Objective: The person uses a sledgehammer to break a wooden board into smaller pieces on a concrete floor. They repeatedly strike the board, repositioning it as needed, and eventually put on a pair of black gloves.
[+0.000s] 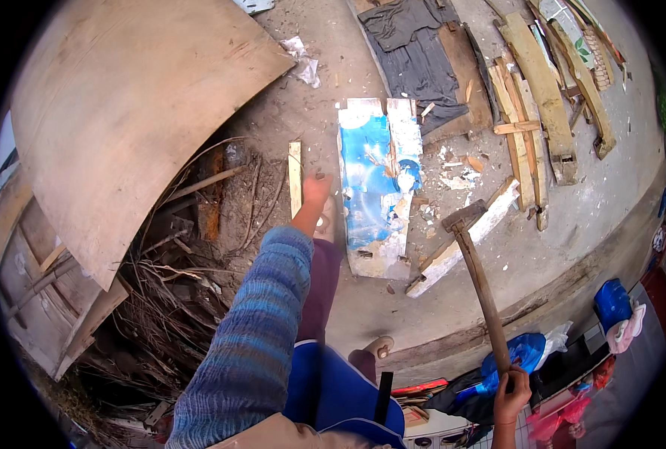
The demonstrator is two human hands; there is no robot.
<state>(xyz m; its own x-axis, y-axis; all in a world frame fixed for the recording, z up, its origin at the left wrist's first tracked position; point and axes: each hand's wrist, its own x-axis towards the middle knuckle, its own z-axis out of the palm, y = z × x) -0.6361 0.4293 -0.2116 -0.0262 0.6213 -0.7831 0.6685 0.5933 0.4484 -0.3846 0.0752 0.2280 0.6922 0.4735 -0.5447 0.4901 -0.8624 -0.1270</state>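
Note:
My right hand (512, 393) grips the lower end of a hammer's wooden handle. The hammer (482, 292) slants up and away, its dark metal head over a narrow white-faced wood strip (471, 239) on the ground. In front of me lies a battered board (366, 161) with peeling blue and white paint, split lengthwise near its far end. My left hand (317, 188) is stretched forward over my foot, between that board and a short wood batten (295, 179). Its fingers look curled closed; whatever they may hold is hidden.
A large plywood sheet (138, 112) leans over brushwood (176, 292) on the left. Dark cloth (415, 60) lies beyond the painted board. Several planks (538, 90) lie at the far right. Paint flakes and splinters litter the concrete. Bags and a blue container (612, 303) stand at the right.

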